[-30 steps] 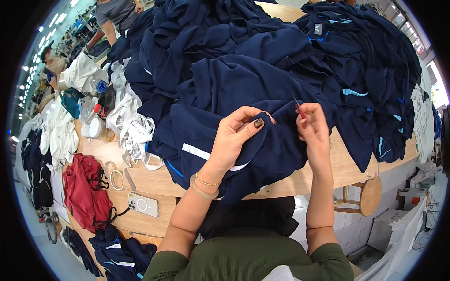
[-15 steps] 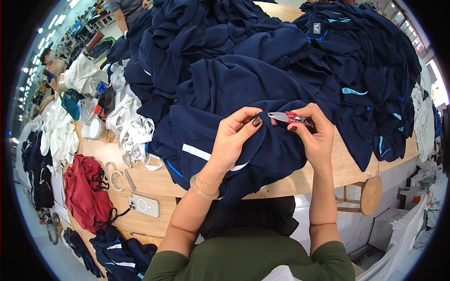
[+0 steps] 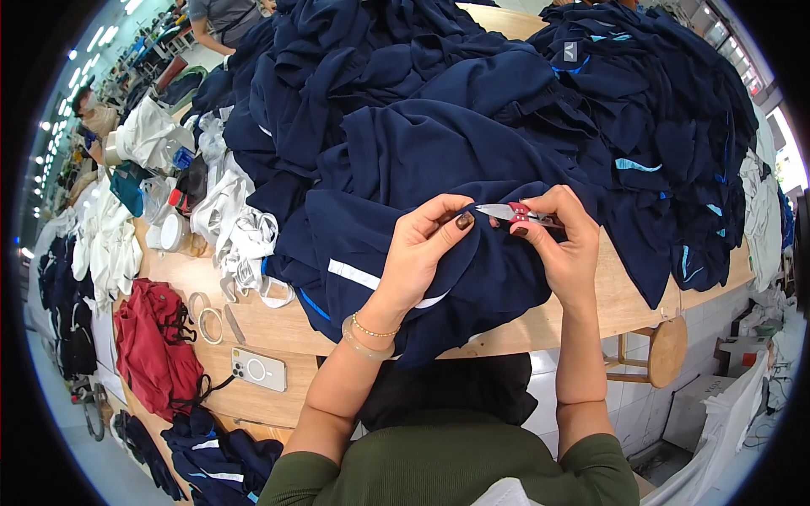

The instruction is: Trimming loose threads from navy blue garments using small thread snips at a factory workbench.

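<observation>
My left hand point(image 3: 429, 240) pinches an edge of a navy garment point(image 3: 380, 228) between thumb and fingers. Closed round a pair of thread snips point(image 3: 498, 211) is my right hand point(image 3: 561, 232). The snips have pale metal blades and a red middle part, and their tips point left, right beside the pinched cloth edge. Whether the tips touch the cloth I cannot tell. The garment lies bunched on the table under both hands, with a white stripe point(image 3: 353, 273) showing near my left wrist.
Navy garments point(image 3: 675, 110) heap up across the wooden table point(image 3: 295, 325). At the left lie white cloth strips point(image 3: 240, 228), a tape roll point(image 3: 211, 325), a phone point(image 3: 259, 369) and a red bag point(image 3: 156, 346). A wooden stool point(image 3: 666, 352) stands below right. Another person point(image 3: 224, 21) is at the far left.
The snips have shifted slightly left and turned a little, so their tips sit closer to the pinched edge. My left hand has barely moved. The person at the back has moved slightly.
</observation>
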`<state>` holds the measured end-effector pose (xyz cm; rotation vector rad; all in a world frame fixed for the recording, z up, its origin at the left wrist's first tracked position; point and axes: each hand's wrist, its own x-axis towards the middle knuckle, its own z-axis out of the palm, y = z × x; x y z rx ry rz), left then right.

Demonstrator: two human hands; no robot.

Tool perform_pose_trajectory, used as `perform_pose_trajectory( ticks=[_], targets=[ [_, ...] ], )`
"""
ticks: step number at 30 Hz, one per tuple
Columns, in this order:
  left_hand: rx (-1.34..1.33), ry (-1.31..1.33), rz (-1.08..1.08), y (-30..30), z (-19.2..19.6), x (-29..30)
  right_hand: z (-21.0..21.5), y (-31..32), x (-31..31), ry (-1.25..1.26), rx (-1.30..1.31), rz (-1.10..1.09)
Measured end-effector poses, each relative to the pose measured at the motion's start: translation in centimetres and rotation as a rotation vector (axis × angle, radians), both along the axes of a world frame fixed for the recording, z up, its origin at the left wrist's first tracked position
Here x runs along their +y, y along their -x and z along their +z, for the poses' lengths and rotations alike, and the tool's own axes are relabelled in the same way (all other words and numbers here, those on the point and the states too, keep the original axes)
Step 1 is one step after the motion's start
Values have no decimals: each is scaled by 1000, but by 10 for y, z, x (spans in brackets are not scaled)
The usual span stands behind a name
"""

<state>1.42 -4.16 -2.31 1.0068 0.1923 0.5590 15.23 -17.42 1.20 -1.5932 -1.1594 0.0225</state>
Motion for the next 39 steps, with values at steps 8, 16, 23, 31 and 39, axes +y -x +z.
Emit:
perform_pose_trajectory(
  ticks=[8, 16, 23, 31, 39],
  targets=[
    [-8, -10, 0, 1, -1, -1, 6, 1, -2, 18, -51, -16],
    [1, -21, -10, 0, -5, 1, 7, 2, -2, 29, -47, -12],
    [-20, -19, -24, -2, -3, 0, 4, 1, -3, -8, -7, -6],
    [-35, -139, 35, -2, 6, 2, 2, 4, -7, 35, 351, 84],
    [322, -1206, 108, 8, 30, 44, 7, -49, -25, -121, 400, -26]
  ],
)
